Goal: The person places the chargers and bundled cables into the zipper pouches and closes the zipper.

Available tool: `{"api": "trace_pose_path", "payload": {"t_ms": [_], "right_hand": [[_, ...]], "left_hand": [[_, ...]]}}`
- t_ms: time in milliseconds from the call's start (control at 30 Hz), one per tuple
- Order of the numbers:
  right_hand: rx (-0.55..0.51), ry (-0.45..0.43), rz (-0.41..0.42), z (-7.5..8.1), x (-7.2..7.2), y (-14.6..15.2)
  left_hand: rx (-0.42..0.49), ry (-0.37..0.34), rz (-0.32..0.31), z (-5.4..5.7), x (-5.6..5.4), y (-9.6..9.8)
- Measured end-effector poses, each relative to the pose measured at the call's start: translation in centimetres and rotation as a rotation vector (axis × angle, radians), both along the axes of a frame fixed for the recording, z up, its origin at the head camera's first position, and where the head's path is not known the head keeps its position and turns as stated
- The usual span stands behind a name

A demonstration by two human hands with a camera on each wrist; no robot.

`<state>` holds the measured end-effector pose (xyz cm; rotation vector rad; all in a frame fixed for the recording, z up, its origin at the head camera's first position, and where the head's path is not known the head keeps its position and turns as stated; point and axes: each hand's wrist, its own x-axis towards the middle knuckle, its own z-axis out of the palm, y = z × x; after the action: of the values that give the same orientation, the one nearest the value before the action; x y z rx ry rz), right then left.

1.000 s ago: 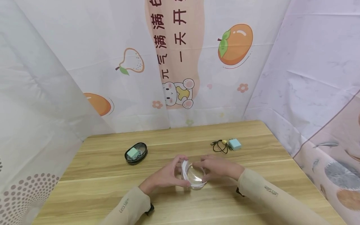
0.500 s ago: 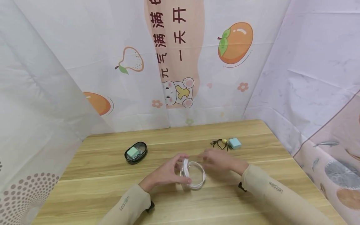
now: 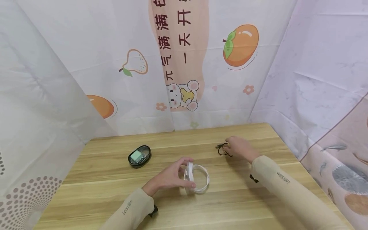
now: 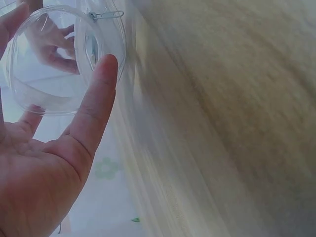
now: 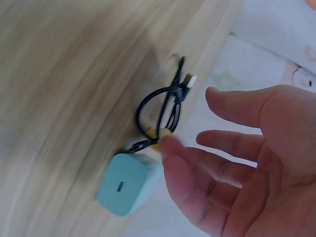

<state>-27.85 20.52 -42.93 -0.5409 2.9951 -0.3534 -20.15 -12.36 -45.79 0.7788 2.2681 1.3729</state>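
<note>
My left hand (image 3: 170,177) holds a clear round zip pouch (image 3: 190,174) with white trim, thumb on the near side and fingers on the far side. Its lid stands open to the right. In the left wrist view the zip's metal pull (image 4: 106,15) hangs near the top. My right hand (image 3: 240,148) is over a coiled black USB cable (image 3: 220,151). Seen from the right wrist, its fingers are spread, one fingertip right by the cable's yellow tie (image 5: 154,134). Beside the cable lies a light-blue charger plug (image 5: 123,185), which the hand hides in the head view.
A black-rimmed oval case (image 3: 140,164) sits at the back left of the wooden table (image 3: 109,188), with a mint-green block (image 3: 135,156) inside. Printed cloth (image 3: 230,105) hangs right behind the table's back edge.
My right hand has left the pouch and moved right and back to the black cable. The pouch's lid has swung open. My left hand has stayed in place on the pouch.
</note>
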Motion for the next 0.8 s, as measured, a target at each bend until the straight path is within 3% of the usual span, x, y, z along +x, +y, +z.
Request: {"api": "trace_pose_path", "payload": {"t_ms": [300,800], "right_hand": [[0.036,-0.014,-0.029,-1.1,-1.0,0.2],[0.029,-0.022,-0.035,-1.2,-0.7,0.0]], "left_hand": [[0.001,-0.016,-0.017,0.1,-0.2,0.0],[-0.012,-0.009,-0.009,0.2,-0.1,0.0]]}}
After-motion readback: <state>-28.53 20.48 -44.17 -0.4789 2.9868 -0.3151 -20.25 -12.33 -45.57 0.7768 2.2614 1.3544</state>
